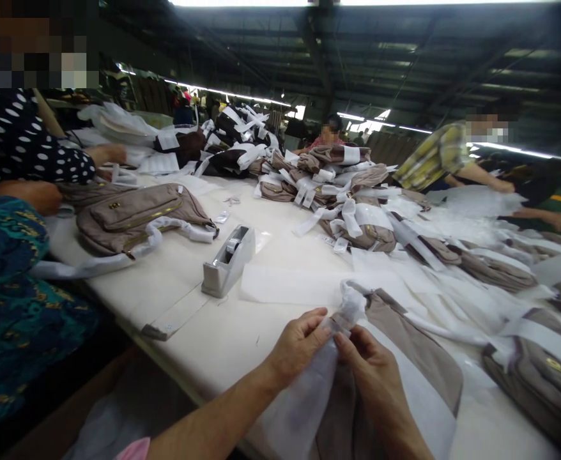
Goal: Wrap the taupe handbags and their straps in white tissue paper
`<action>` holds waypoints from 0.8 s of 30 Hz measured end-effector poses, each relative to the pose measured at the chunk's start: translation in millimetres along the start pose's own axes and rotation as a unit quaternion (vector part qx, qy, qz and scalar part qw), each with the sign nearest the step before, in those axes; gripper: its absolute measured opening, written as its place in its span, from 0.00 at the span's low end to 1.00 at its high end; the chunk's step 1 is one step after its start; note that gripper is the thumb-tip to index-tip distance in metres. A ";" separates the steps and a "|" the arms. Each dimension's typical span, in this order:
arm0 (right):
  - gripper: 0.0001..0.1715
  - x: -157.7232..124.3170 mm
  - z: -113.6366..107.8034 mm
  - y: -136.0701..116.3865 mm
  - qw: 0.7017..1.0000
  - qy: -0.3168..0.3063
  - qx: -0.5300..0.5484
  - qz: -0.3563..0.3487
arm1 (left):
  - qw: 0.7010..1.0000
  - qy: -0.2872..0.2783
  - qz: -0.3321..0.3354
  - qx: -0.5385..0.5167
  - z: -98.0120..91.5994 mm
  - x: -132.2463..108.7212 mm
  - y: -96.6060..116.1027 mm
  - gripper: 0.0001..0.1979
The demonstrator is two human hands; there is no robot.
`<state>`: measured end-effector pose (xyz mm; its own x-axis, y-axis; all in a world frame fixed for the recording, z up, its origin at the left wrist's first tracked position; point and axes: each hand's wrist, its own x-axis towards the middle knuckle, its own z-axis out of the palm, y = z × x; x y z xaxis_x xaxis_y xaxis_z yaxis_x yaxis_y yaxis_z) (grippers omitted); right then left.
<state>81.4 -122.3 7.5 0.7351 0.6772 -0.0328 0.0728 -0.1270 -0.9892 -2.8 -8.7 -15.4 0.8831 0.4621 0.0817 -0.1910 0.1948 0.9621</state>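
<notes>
In front of me lies a taupe fabric bag (407, 338) with a white sheet (417, 390) across it. Thin white wrapping (352, 300) is bunched around part of its strap, and a loose length of it hangs down below my hands. My left hand (299, 348) pinches this wrapping between thumb and fingers. Close beside it, my right hand (374, 367) grips the wrapping with bent fingers, thumb on top. The exact edge held is partly hidden by the fingers. A grey tape dispenser (227, 262) stands on the table beyond my left hand.
A flat white sheet (285, 285) lies beyond my hands. Another taupe bag (141, 214) with a wrapped strap sits at left by a co-worker in a polka-dot sleeve (26, 140). Wrapped bags (328, 185) are piled mid-table; another bag (539, 377) lies right. A co-worker in a checked shirt (429, 156) handles white sheets.
</notes>
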 end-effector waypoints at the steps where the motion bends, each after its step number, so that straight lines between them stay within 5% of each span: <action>1: 0.24 0.1 -1.1 -0.1 1.000 0.001 0.011 0.003 | 1.000 -0.011 -0.005 -0.021 1.0 0.0 -0.9 0.16; 6: 0.26 9.2 -15.6 -0.8 0.996 0.075 0.017 0.041 | 0.997 -0.044 -0.013 -0.070 6.0 2.0 0.4 0.16; 10: 0.19 16.5 -17.3 -3.7 0.999 0.012 0.030 0.014 | 0.999 -0.038 -0.012 -0.036 7.8 3.1 1.7 0.16; 17: 0.18 11.5 -8.8 -12.1 0.997 -0.004 -0.038 -0.074 | 0.997 -0.005 -0.068 -0.039 7.6 2.6 -1.9 0.17; 20: 0.21 8.2 -52.3 -10.4 0.984 0.144 0.002 -0.101 | 0.990 0.025 -0.113 -0.076 3.4 4.0 -2.3 0.19; 24: 0.26 1.9 -158.8 9.2 0.890 0.441 -0.074 -0.089 | 0.980 0.084 -0.152 -0.095 -4.1 5.9 0.5 0.21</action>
<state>190.5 -237.3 21.0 0.9416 -0.1287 0.3111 0.2802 -0.2125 -0.9361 0.6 -2.4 -15.5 0.8314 0.4908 -0.2607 -0.0210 0.4965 0.8678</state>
